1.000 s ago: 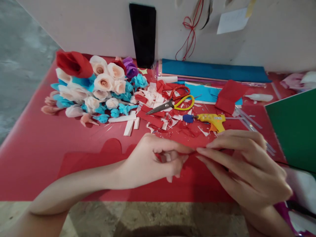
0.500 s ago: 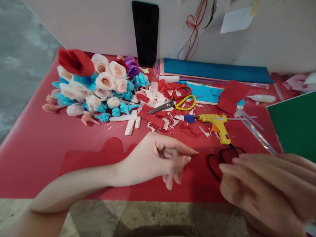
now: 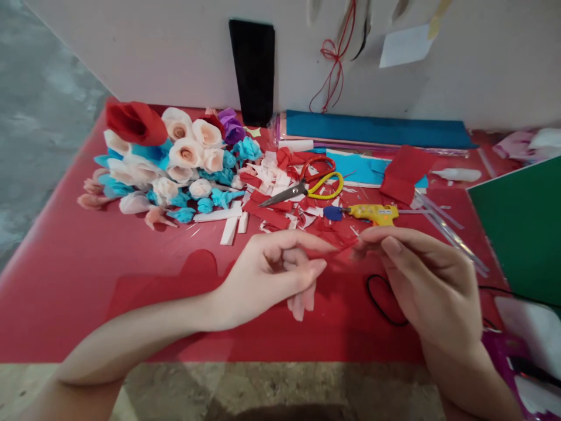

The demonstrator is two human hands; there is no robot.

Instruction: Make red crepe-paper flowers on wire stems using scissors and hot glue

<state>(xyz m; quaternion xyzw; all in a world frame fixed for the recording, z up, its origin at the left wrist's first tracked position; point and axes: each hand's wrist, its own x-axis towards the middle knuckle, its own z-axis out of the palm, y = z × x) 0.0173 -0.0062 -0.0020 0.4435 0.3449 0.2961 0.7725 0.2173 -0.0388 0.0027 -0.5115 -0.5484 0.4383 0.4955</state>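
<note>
My left hand (image 3: 274,272) hovers over the red table (image 3: 65,275), thumb and forefinger pinched on one end of a thin red paper strip (image 3: 339,250). My right hand (image 3: 421,280) meets it from the right, fingers pinched on the strip's other end. The strip is hard to tell from the red table beneath. Just behind my hands lie a yellow glue gun (image 3: 372,214) and red-and-yellow scissors (image 3: 307,184) among red and white paper scraps (image 3: 274,202). A black cord (image 3: 381,304) loops under my right hand.
A heap of paper roses (image 3: 175,158) in white, peach, blue, red and purple lies at the back left. Blue paper (image 3: 377,128) runs along the wall, a folded red sheet (image 3: 405,169) in front of it. A green board (image 3: 521,228) stands at the right, a black panel (image 3: 253,70) against the wall.
My right hand pulled back toward me to the lower right, then came forward again and now pinches the strip against my left hand's fingers. The left hand stayed nearly still.
</note>
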